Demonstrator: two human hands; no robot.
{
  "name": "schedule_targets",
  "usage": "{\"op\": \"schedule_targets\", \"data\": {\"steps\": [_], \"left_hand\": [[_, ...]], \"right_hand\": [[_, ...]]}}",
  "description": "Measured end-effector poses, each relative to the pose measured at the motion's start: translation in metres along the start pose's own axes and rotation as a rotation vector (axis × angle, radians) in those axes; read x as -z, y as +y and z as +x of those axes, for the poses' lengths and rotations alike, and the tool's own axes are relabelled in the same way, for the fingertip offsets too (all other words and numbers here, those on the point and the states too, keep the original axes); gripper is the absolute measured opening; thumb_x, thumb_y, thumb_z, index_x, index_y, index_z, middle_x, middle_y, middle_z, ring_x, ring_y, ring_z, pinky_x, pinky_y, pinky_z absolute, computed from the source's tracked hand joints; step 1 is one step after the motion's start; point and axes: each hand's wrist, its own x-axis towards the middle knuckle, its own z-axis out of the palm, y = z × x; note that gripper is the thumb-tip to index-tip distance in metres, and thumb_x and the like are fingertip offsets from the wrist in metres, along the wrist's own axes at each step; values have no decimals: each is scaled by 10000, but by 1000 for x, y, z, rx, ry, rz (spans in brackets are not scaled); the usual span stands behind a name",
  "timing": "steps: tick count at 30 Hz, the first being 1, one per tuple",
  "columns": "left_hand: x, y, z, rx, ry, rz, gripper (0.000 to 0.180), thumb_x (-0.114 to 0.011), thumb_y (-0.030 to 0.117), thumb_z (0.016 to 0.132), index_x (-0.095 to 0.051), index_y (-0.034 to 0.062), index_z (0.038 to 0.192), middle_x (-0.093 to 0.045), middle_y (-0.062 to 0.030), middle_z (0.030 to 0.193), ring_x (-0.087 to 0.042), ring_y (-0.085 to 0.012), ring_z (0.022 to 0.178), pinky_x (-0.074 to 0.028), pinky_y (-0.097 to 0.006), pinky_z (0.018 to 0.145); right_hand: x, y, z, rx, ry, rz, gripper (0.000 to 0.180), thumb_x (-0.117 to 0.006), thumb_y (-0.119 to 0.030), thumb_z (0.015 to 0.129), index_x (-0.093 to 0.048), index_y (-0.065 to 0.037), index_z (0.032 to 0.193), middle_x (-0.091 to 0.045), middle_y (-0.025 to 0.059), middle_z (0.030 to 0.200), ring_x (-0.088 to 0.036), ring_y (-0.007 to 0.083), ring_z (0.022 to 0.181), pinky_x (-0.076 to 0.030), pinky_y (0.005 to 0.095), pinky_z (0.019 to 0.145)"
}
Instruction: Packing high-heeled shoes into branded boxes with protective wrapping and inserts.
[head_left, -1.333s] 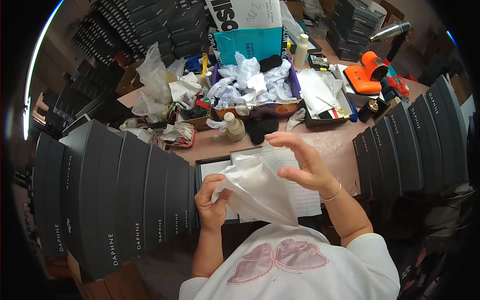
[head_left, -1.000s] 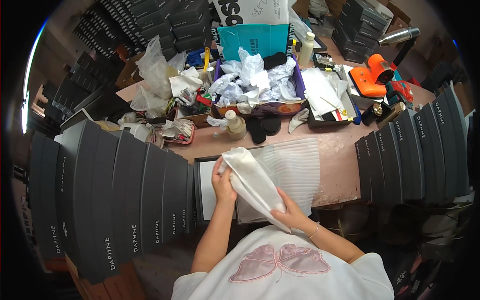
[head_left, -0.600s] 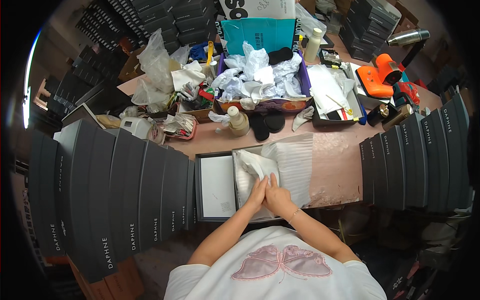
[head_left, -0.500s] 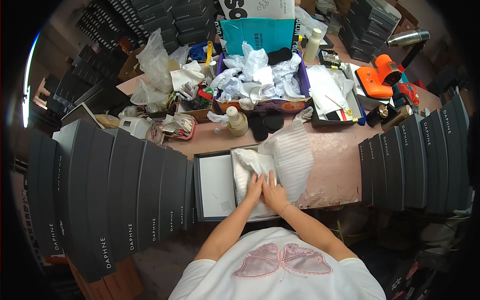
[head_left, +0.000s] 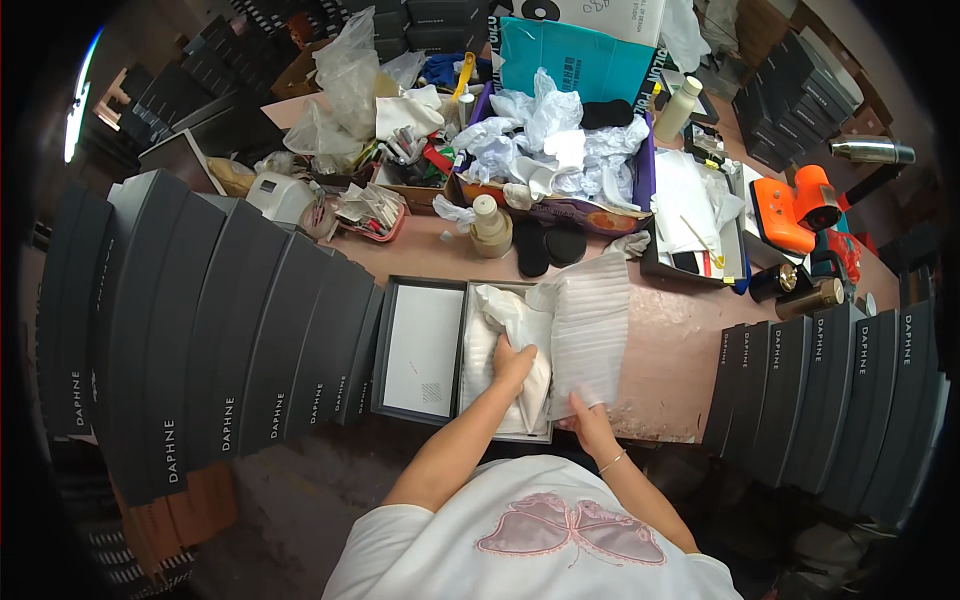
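Observation:
An open dark grey shoebox sits at the table's front edge, holding a bundle in white wrapping paper. Over this bundle my left hand is closed, its fingertips partly hidden by the paper. A ribbed translucent white foam sheet spreads from the box's right side onto the table. My right hand pinches the sheet's near edge between thumb and fingers. Against the box's left side lies its lid, white inside with a small printed patch. What the paper wraps is hidden.
Upright rows of dark grey shoeboxes flank me, left and right. Behind stand a cream bottle, dark oval pads, a purple carton of crumpled paper, a tray of papers and an orange device.
My hands have come apart: the left stays on the white paper, while the right has moved right and nearer to the foam sheet's edge. The whole view has shifted slightly.

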Motion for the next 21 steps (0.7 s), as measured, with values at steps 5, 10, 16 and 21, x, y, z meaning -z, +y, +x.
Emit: {"op": "schedule_targets", "data": {"steps": [5,10,16,21], "left_hand": [[31,19,5,137,-130,-333,303,-545,-38,751,-588,-47,1051,-647,-115,950,-641,-212,835,-508,-303,723],[6,-12,10,-57,163,-141,311,-546,5,764,-575,-51,1069,-652,-176,983,-641,-300,913,-489,-380,815],[7,0,-2,-137,7,152,394,-580,81,798,-536,-4,1181,-614,-216,1089,-591,-376,1027,-461,-418,885],[116,48,-72,-708,174,434,403,-554,30,845,-513,-10,1244,-539,-197,1230,-514,-343,1161,-440,-379,967]], "right_hand": [[6,-15,-22,261,-7,-470,272,-629,-192,916,-623,44,1051,-658,138,896,-625,196,818,-504,334,761],[32,-13,-29,934,-11,-929,269,-602,-53,868,-626,9,1129,-604,206,1162,-545,394,1077,-402,475,972],[5,-77,-15,876,-422,-1131,404,-586,-61,783,-601,-41,1187,-602,212,1178,-544,405,1117,-427,469,950],[43,-80,69,450,-95,-795,466,-606,-151,821,-547,-27,1267,-562,227,1259,-526,356,1188,-412,431,984]]}}
